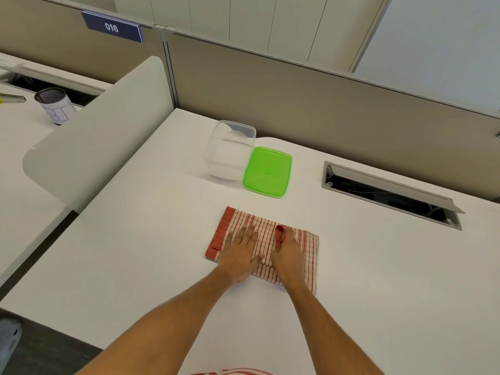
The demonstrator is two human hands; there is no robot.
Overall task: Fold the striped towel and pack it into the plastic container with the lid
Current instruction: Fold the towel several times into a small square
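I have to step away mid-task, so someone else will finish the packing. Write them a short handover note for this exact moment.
Hands: left hand lies flat, pressing on the striped towel; right hand pinches a red edge of it, lifted off the towel.
Things: towel partly folded on the desk, near you. Clear plastic container stands open behind it; green lid lies beside the container, on its right.
Done: first folds.
Left: finish folding, put towel in container, probably fit the lid.
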